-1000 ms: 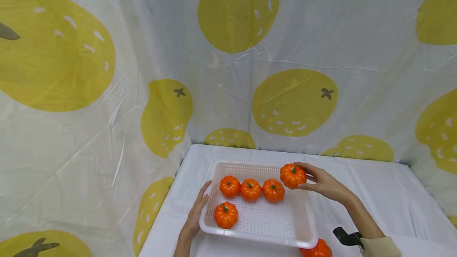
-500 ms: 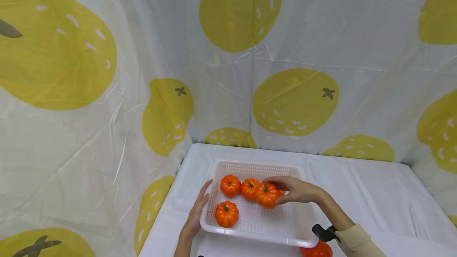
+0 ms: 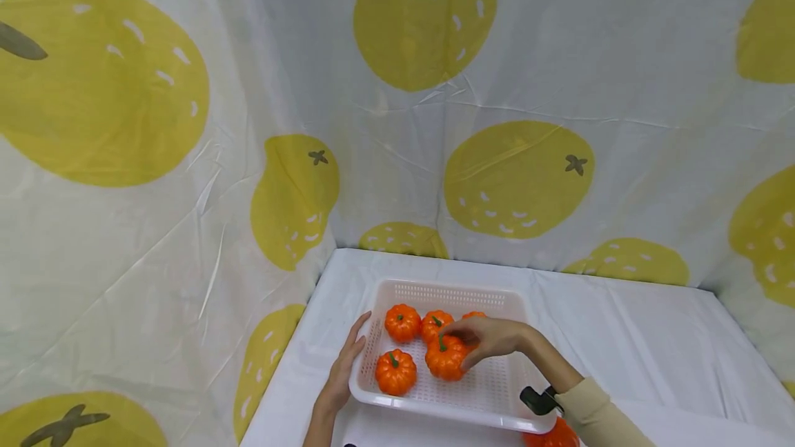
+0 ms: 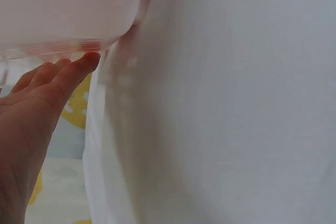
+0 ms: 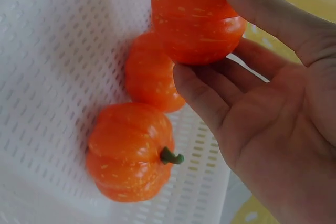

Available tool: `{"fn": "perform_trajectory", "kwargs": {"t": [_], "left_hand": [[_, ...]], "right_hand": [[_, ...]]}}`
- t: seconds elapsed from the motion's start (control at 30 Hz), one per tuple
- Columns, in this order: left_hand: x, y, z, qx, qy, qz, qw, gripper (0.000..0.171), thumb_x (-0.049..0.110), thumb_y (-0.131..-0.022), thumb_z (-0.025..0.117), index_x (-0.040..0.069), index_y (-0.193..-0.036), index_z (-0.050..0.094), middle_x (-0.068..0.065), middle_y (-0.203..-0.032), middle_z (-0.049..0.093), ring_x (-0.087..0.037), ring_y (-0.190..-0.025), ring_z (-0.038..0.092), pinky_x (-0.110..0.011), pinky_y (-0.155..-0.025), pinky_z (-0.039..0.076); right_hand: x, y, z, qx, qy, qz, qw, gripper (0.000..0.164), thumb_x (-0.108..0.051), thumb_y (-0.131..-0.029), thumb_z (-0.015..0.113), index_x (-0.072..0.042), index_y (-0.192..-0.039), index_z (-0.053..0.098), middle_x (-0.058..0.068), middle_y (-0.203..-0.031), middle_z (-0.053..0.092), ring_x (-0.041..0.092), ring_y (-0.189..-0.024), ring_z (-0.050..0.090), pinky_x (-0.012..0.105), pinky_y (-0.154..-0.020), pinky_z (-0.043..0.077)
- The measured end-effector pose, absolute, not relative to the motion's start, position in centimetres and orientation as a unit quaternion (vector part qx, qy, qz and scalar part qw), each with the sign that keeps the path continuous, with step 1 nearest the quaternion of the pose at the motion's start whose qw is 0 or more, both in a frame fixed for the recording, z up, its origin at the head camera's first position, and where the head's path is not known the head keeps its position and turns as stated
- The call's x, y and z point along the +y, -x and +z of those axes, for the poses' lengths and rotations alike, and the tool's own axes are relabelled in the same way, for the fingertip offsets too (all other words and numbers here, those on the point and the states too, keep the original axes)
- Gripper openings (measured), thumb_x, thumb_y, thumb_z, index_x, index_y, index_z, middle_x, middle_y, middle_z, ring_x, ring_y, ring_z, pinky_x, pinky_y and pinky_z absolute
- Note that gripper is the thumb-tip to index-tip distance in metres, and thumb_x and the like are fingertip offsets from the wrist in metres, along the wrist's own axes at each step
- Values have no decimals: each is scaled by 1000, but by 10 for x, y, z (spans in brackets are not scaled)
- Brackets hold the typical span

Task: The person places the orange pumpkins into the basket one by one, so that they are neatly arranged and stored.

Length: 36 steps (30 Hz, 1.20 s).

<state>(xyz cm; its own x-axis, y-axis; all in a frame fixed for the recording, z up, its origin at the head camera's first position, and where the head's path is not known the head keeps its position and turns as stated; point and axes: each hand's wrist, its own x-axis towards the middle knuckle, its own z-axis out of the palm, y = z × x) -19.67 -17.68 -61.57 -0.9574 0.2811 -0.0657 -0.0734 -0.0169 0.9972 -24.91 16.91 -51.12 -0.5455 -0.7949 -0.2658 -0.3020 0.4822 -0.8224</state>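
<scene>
My right hand (image 3: 497, 338) grips an orange toy pumpkin (image 3: 446, 359) with a green stem, thumb and fingers on its sides. It is held over the middle of a white perforated plastic basket (image 3: 447, 414). Behind it sit a left pumpkin (image 3: 401, 323), a middle pumpkin (image 3: 435, 321) and a right pumpkin (image 3: 474, 313) partly covered by the hand. A further pumpkin (image 3: 395, 372) rests at the basket's front left. My left hand (image 3: 341, 372) rests along the basket's left side, fingers fairly straight; in the left wrist view its fingertips (image 4: 90, 59) are right at the rim.
One more pumpkin (image 3: 554, 434) lies outside the basket, by its front right corner, partly out of frame. A white cloth (image 3: 633, 336) covers the table. Curtains (image 3: 397, 157) with yellow fruit prints stand behind and to the left. A black wrist strap (image 3: 539, 400) is on the right forearm.
My right hand has carried its pumpkin from the basket's back right edge leftward and toward the front, over the basket's middle. The left hand stays at the basket's side.
</scene>
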Motion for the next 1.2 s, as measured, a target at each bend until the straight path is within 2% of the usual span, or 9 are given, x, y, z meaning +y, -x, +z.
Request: {"fn": "perform_trajectory", "kwargs": {"t": [0.17,0.37,0.63,0.83,1.03,1.13,1.2], "left_hand": [[-177,197,-615,689,-69,710,127,55,47,-110,30,38,-164,22,-5,-176,8,-41,-160,15,-65,-124,23],[-177,199,-617,682,-69,716,131,55,48,-110,32,39,-163,23,-3,-176,8,-40,-161,12,-68,-125,18],[-178,199,-618,680,-67,718,132,55,48,-109,33,40,-163,23,-2,-176,8,-40,-161,13,-68,-125,17],[-178,198,-616,681,-66,717,132,54,47,-110,32,40,-163,23,-2,-176,9,-40,-161,13,-68,-125,17],[-178,199,-617,683,-64,715,132,55,48,-109,33,40,-163,24,-2,-176,8,-40,-161,13,-68,-124,18],[-178,199,-617,683,-63,716,133,55,48,-109,33,40,-163,23,-2,-176,8,-40,-161,13,-67,-124,19],[-178,199,-617,681,-63,717,134,55,48,-109,33,40,-163,23,-2,-176,8,-40,-160,14,-67,-124,20]], "right_hand": [[158,250,-519,791,338,-370,351,60,-14,-87,82,-9,-142,59,10,-146,59,29,-136,55,38,-114,46],[150,249,-527,799,332,-348,362,57,-13,-87,82,-13,-140,61,6,-147,59,29,-138,54,47,-114,47],[148,249,-535,816,309,-321,369,59,-11,-82,87,-15,-136,66,-1,-141,64,20,-131,56,44,-116,44],[150,253,-543,795,321,-351,377,61,-1,-82,84,-10,-139,64,6,-140,64,25,-124,62,47,-108,53],[151,254,-547,794,331,-363,359,66,-2,-80,86,-3,-141,61,10,-139,66,27,-123,64,48,-106,54],[153,253,-545,803,337,-353,342,66,-2,-79,87,2,-140,60,11,-133,68,25,-115,67,43,-101,56],[155,252,-544,808,338,-348,334,63,-2,-78,87,1,-136,63,11,-124,71,23,-107,68,33,-93,58]]}}
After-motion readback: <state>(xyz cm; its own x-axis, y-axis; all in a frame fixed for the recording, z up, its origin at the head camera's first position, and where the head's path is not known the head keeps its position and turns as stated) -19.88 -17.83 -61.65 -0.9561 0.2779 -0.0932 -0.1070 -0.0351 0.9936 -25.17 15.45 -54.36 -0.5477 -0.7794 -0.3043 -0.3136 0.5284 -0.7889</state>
